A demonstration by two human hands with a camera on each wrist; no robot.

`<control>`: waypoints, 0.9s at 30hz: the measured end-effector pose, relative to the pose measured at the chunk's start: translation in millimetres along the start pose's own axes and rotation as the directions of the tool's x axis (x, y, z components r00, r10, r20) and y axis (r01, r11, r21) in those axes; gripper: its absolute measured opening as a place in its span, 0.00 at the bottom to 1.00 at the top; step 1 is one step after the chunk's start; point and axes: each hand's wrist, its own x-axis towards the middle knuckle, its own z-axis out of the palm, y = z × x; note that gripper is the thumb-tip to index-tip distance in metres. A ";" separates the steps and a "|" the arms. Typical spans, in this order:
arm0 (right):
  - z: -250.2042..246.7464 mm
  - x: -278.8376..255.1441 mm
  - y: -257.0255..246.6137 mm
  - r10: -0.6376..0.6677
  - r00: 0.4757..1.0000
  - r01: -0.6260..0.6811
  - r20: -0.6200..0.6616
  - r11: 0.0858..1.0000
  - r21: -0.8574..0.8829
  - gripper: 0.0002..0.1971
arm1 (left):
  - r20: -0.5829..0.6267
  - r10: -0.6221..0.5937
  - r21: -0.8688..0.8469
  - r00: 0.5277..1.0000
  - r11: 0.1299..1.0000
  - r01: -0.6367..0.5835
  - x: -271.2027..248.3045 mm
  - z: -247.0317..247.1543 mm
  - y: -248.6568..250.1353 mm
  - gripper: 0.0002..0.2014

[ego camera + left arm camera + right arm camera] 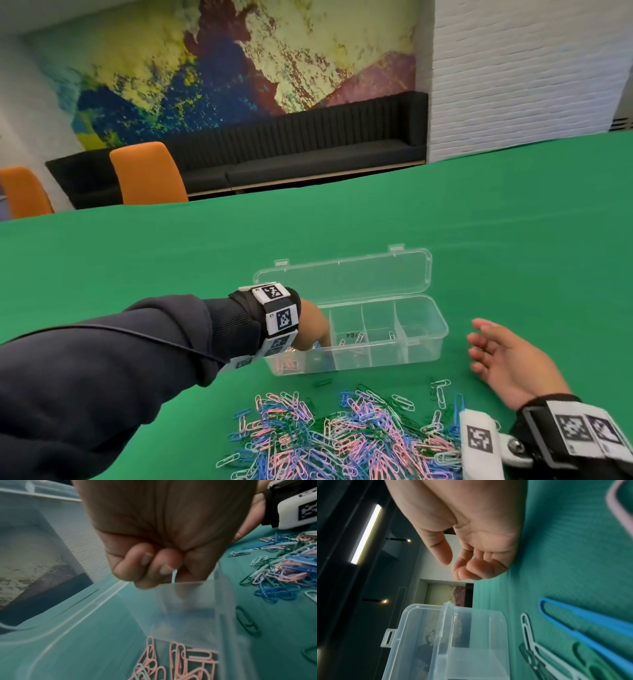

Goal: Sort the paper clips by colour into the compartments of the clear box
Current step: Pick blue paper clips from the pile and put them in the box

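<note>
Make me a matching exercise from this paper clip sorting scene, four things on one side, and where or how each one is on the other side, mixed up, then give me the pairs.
Things:
1. left hand
2. right hand
3. pink paper clips in the clear plastic box
4. hinged lid of the clear plastic box

States:
A. folded open behind the compartments
B. open, palm up on the green cloth, right of the box
C. lying in the leftmost compartment
D. fingers curled over the box, pinching a pale clip

Pairs: 1-D, 2-B, 3-C, 4-A
</note>
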 end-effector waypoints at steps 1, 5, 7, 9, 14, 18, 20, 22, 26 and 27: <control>-1.4 0.9 0.1 0.019 1.000 -0.019 -0.005 0.999 0.029 0.09 | 0.002 -0.004 -0.010 1.000 1.000 0.004 1.3 0.7 -0.8 0.27; -2.9 2.3 -0.3 0.056 0.998 -0.056 0.004 0.993 0.105 0.09 | 0.022 -0.018 -0.061 1.000 0.998 0.019 4.6 1.5 -4.8 0.25; -3.0 2.6 -0.3 0.056 0.998 -0.057 0.013 0.991 0.117 0.09 | 0.011 -0.025 -0.085 1.000 0.996 0.026 3.2 -0.3 -4.4 0.24; -3.4 3.8 0.2 0.057 0.998 -0.059 0.018 0.991 0.120 0.08 | -0.033 -0.044 -0.183 0.998 0.982 0.037 -0.3 -2.2 -6.1 0.23; -6.0 7.0 2.3 0.054 0.998 -0.058 0.034 0.990 0.129 0.08 | -0.142 -0.270 -0.425 0.952 0.886 0.188 5.6 -5.7 -16.0 0.12; -5.3 8.3 3.3 0.037 0.998 -0.043 0.049 0.991 0.125 0.08 | -0.098 -0.383 -0.498 0.919 0.818 0.287 16.9 2.1 -6.7 0.05; -5.6 8.5 3.5 0.028 0.998 -0.034 0.052 0.992 0.118 0.08 | -0.074 -0.392 -0.520 0.917 0.800 0.300 18.1 1.9 -5.0 0.06; -5.7 7.5 3.6 0.021 0.998 -0.027 0.057 0.994 0.108 0.07 | -0.041 -0.395 -0.533 0.918 0.785 0.314 18.8 -0.5 -5.2 0.09; -3.0 4.6 2.2 0.011 0.998 -0.017 0.068 0.997 0.082 0.08 | 0.082 -0.400 -0.585 0.913 0.722 0.369 17.4 -6.7 -0.4 0.14; -2.6 4.4 1.9 0.012 0.997 -0.018 0.072 0.997 0.078 0.08 | 0.114 -0.394 -0.620 0.912 0.690 0.375 16.6 -9.2 0.2 0.14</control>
